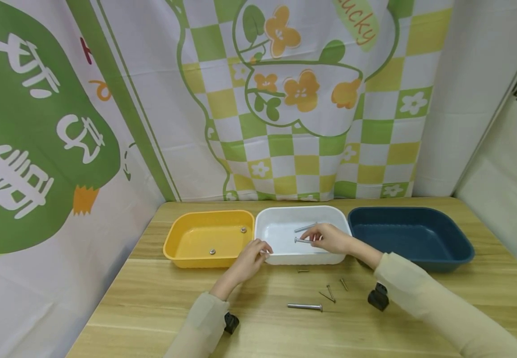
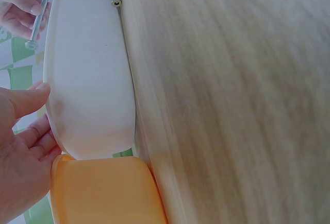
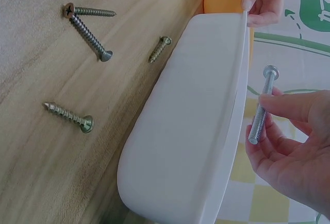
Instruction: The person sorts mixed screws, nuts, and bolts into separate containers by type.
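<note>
My right hand (image 1: 333,239) pinches a silver bolt (image 3: 259,123) between thumb and fingers, above the white plastic tray (image 1: 303,259). The bolt's round head points toward the left. Another silver bolt (image 1: 305,227) lies inside that tray. At the tray's front left corner, my left hand (image 1: 250,258) grips the rim, with the thumb on the near side and fingers behind it in the left wrist view. A third silver bolt (image 1: 305,307) lies on the table in front. Several small screws (image 3: 69,117) are scattered between it and the tray.
A yellow tray (image 1: 202,262) with two small nuts (image 1: 212,251) inside stands left of the white one. To the right sits a dark blue tray (image 1: 457,263). The wooden table (image 1: 151,313) backs onto a patterned curtain (image 1: 303,169).
</note>
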